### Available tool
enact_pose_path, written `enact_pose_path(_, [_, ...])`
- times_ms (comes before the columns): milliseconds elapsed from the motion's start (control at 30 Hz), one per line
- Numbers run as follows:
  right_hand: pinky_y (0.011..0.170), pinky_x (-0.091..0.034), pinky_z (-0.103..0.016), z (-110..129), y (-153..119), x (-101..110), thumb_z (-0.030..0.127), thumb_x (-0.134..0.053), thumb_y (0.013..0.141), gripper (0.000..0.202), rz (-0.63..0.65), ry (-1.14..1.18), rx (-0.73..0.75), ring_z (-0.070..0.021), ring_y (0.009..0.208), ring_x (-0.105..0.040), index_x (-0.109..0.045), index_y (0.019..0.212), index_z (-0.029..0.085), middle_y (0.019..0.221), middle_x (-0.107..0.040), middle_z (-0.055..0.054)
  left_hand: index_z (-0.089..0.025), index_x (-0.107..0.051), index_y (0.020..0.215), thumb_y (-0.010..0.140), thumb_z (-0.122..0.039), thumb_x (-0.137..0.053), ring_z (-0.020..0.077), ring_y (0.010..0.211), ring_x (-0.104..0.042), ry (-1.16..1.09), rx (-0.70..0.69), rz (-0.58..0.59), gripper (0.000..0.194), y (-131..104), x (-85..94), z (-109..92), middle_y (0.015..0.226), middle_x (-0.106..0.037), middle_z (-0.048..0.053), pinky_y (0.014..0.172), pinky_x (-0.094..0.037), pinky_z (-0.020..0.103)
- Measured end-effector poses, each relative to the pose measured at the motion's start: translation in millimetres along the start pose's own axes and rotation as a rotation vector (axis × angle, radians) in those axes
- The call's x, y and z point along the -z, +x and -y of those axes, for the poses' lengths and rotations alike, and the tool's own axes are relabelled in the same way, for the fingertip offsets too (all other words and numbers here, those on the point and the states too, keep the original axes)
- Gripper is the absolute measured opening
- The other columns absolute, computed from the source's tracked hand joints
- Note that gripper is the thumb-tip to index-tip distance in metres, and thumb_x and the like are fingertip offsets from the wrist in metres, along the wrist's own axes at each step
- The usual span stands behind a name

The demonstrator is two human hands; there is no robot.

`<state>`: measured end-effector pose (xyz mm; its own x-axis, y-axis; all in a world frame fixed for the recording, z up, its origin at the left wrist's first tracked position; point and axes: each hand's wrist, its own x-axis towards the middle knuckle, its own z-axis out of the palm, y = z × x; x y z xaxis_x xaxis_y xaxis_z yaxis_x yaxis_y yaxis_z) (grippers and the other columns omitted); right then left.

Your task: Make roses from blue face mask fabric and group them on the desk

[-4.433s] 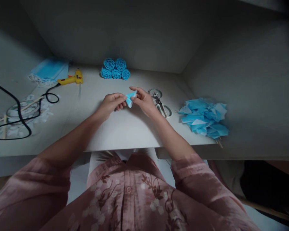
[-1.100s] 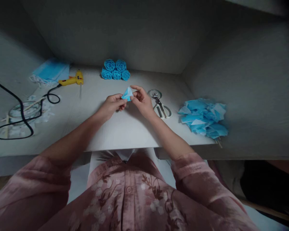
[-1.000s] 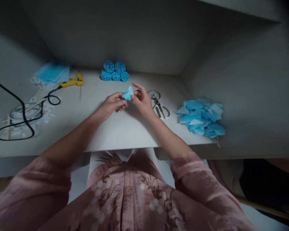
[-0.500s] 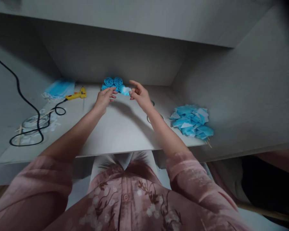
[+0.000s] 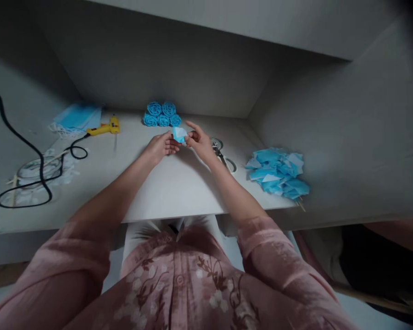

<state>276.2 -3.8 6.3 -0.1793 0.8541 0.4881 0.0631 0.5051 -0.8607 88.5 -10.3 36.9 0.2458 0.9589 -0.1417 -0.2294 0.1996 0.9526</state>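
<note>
Between my two hands is a small folded piece of blue and white face-mask fabric [image 5: 179, 133], held above the white table. My left hand [image 5: 161, 147] pinches its left edge with fingers curled. The thumb and fingertips of my right hand [image 5: 200, 141] grip its right side, the index finger raised. Just behind my hands, rolled blue fabric rosettes [image 5: 162, 114] are stacked in two rows against the back. Scissors [image 5: 223, 157] lie beside my right forearm, partly hidden by it.
A yellow glue gun [image 5: 105, 127] stands on the left, its black cord [image 5: 41, 160] looping over a ring and white scraps. Behind it lies a stack of blue masks [image 5: 77, 120]. On the right is a heap of cut blue pieces [image 5: 277, 172] with sticks poking out. Panels enclose the table's back and sides.
Both hands have come nearer to me, away from the rosettes, with the fabric piece. My left hand, apart from the piece before, now touches it. The scissors show more.
</note>
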Motion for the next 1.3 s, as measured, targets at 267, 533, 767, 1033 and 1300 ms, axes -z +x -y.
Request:
enact_pose_path(267, [0.073, -0.053, -0.029, -4, -14, -2, 0.052, -0.071, 0.096, 0.063, -0.066, -0.092, -0.023, -0.0147, 0.075, -0.055, -0.055, 0.151, 0.025, 0.088, -0.063, 0.001, -0.014, -0.070, 0.084, 0.092, -0.036, -0.076, 0.0110, 0.058, -0.062, 0.110, -0.029, 0.090, 0.025, -10, -1.7, 8, 0.077, -0.073, 0.006, 0.052, -0.040, 0.023])
enact_pose_path(533, [0.074, -0.050, -0.030, 5, -19, -5, 0.053, -0.071, 0.094, 0.065, -0.110, -0.031, -0.019, -0.0155, 0.074, -0.055, -0.055, 0.149, 0.023, 0.087, -0.063, 0.000, -0.014, -0.072, 0.079, 0.085, -0.023, -0.077, 0.0091, 0.057, -0.060, 0.116, -0.170, 0.084, 0.011, -10, -0.6, 10, 0.074, -0.072, 0.004, 0.054, -0.039, 0.022])
enact_pose_path(767, [0.079, -0.052, -0.033, 12, -22, -11, 0.060, -0.073, 0.089, 0.071, -0.114, -0.015, -0.063, -0.0179, 0.080, -0.059, -0.054, 0.147, 0.024, 0.089, -0.063, -0.001, -0.014, -0.070, 0.090, 0.103, -0.030, -0.052, 0.0162, 0.064, -0.069, -0.112, 0.080, 0.059, 0.027, -6, 0.4, 8, 0.077, -0.075, 0.009, 0.062, -0.049, 0.027])
enact_pose_path(1033, [0.083, -0.054, -0.033, 9, -24, -14, 0.039, -0.071, 0.091, 0.059, -0.156, -0.096, -0.095, -0.0167, 0.080, -0.062, -0.059, 0.146, 0.022, 0.088, -0.067, 0.000, -0.013, -0.071, 0.086, 0.103, -0.036, -0.061, 0.0133, 0.060, -0.066, -0.013, 0.002, 0.049, 0.031, -6, 0.6, 14, 0.076, -0.075, 0.009, 0.057, -0.046, 0.024])
enact_pose_path(1300, [0.078, -0.052, -0.031, 2, -24, -16, 0.043, -0.075, 0.091, 0.060, -0.169, -0.083, -0.125, -0.0152, 0.076, -0.061, -0.059, 0.145, 0.021, 0.083, -0.064, 0.003, -0.016, -0.068, 0.082, 0.101, -0.060, -0.064, 0.0128, 0.056, -0.061, 0.131, -0.162, -0.037, 0.048, -2, 0.7, 22, 0.072, -0.072, 0.009, 0.051, -0.040, 0.024])
